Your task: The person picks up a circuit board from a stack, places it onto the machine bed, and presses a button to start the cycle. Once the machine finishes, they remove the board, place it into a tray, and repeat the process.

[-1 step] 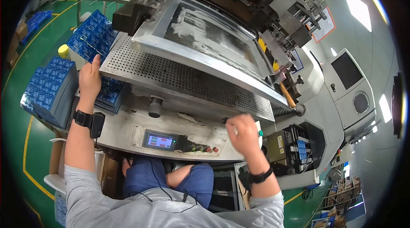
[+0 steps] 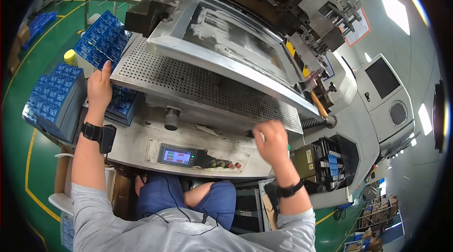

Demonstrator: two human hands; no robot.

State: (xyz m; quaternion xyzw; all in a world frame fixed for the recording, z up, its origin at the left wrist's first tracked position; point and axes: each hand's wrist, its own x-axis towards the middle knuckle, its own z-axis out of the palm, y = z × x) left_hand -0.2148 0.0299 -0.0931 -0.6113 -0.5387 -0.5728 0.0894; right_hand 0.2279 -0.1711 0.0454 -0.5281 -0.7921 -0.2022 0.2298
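My left hand (image 2: 99, 90) lies flat with its fingers stretched out at the left corner of the perforated metal table (image 2: 198, 84) of a printing machine. It rests over a low stack of blue circuit boards (image 2: 121, 104) and holds nothing. My right hand (image 2: 270, 141) hovers at the plate's front edge, right of centre. Its fingers are curled in and slightly blurred, with nothing visible in them. Both wrists carry black bands. Above the plate a framed screen (image 2: 231, 34) is tilted up.
More blue boards are stacked at left (image 2: 54, 101) and on a rack behind (image 2: 101, 39). A small control screen (image 2: 177, 156) with several buttons sits on the front panel above my knees. A yellow-lidded jar (image 2: 70, 57) stands at left and a grey cabinet with a monitor (image 2: 382, 78) at right.
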